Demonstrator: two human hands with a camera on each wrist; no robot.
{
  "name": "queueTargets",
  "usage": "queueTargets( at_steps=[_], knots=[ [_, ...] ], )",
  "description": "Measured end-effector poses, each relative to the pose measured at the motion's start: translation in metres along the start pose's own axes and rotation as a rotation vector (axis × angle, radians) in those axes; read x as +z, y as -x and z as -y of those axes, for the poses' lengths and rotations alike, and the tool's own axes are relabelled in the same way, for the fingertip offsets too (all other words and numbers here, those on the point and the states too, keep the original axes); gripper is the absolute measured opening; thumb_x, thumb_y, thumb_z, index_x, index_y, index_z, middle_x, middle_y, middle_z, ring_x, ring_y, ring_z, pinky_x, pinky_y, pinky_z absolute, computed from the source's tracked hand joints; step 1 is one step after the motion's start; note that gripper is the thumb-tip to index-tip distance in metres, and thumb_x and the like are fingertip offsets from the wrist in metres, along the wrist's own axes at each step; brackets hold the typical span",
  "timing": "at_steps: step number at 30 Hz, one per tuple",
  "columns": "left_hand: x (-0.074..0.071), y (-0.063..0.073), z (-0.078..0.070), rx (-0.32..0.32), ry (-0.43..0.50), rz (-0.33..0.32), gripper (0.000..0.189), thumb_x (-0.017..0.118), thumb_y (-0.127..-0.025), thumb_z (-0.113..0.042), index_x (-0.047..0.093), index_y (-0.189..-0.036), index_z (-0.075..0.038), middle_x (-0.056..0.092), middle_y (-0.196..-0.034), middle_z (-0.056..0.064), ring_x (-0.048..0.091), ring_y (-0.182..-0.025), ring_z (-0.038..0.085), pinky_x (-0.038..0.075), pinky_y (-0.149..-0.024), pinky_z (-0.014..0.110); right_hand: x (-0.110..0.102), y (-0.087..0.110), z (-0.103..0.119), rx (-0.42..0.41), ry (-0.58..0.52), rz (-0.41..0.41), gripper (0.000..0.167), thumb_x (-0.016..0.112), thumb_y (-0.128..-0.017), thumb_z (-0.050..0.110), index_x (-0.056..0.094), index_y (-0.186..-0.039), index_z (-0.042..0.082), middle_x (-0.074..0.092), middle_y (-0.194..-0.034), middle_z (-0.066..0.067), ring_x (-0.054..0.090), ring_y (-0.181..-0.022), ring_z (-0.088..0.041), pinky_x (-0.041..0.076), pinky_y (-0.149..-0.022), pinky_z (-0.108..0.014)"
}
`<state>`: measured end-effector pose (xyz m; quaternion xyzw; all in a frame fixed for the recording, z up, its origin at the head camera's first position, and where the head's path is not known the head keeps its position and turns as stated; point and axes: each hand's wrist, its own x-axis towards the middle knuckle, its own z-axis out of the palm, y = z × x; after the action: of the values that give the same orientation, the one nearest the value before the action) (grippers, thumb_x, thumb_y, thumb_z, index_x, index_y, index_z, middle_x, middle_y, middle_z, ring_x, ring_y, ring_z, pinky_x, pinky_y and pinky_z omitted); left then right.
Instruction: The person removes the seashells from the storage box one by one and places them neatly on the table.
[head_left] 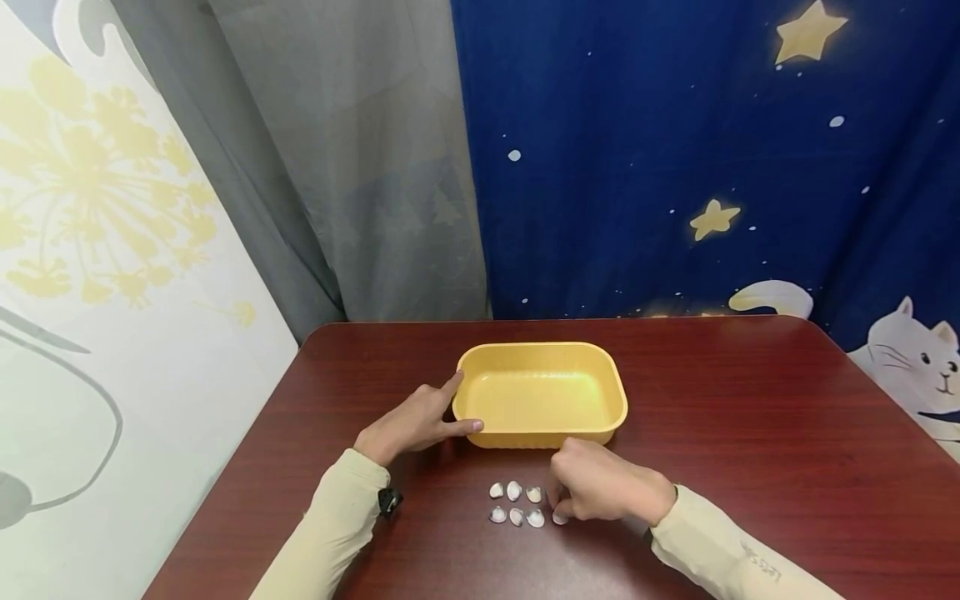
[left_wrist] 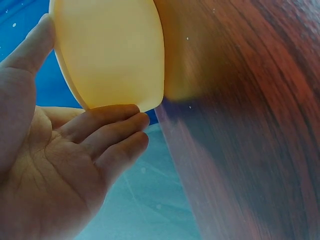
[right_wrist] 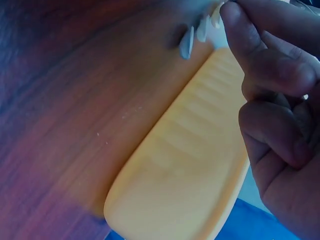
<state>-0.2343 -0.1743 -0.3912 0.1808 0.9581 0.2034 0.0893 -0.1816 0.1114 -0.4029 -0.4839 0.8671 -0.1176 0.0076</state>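
A yellow plastic tub (head_left: 540,439) stands on the table with nothing visible inside it. My left hand (head_left: 412,423) rests against its left end, thumb on the front rim; in the left wrist view the fingers (left_wrist: 117,135) are nearly straight beside the tub wall. Several small white seashells (head_left: 513,490) lie in two short rows in front of the tub. At the right end of the lower row, my right hand (head_left: 600,482) pinches a seashell (head_left: 559,518), mostly covered by the fingers. More seashells (right_wrist: 187,43) show past those fingertips in the right wrist view.
The dark red-brown wooden table (head_left: 750,417) extends to both sides of the tub. Behind it hang a grey curtain (head_left: 375,150) and a blue curtain (head_left: 637,150) with stars. A white patterned panel (head_left: 112,250) borders the table's left side.
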Motion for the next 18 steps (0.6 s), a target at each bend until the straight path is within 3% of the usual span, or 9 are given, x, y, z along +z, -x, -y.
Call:
queueTargets(
  at_steps=[3,13,18],
  knots=[
    [-0.0004,0.0002,-0.0001,0.002,0.005,0.0,0.103,0.068,-0.087,-0.062,0.02,-0.161,-0.009,0.055,-0.078,0.003,0.057,-0.081,0.013,0.05,-0.082,0.03,0.0019,-0.0011,0.0014,0.026,0.006,0.004,0.026,0.09,-0.069,0.023,0.067,-0.055,0.025,0.058,-0.052,0.021,0.039,-0.052,0.01,0.036,-0.054,-0.008],
    [0.0013,-0.001,-0.0013,-0.018,0.004,-0.001,0.103,0.068,-0.086,-0.063,0.021,-0.161,-0.01,0.057,-0.082,0.003,0.058,-0.088,0.016,0.053,-0.088,0.034,0.0055,-0.0006,0.0025,0.038,0.029,-0.008,0.026,0.09,-0.068,0.024,0.067,-0.055,0.026,0.059,-0.052,0.02,0.042,-0.052,0.009,0.037,-0.053,-0.01],
    [0.0019,-0.0032,-0.0023,-0.023,0.002,-0.016,0.103,0.069,-0.085,-0.063,0.023,-0.161,-0.01,0.065,-0.103,0.011,0.059,-0.097,0.017,0.054,-0.097,0.038,0.0051,0.0009,0.0007,0.041,0.034,-0.019,0.023,0.09,-0.067,0.021,0.069,-0.057,0.026,0.062,-0.054,0.02,0.044,-0.053,0.009,0.039,-0.053,-0.01]
  ],
)
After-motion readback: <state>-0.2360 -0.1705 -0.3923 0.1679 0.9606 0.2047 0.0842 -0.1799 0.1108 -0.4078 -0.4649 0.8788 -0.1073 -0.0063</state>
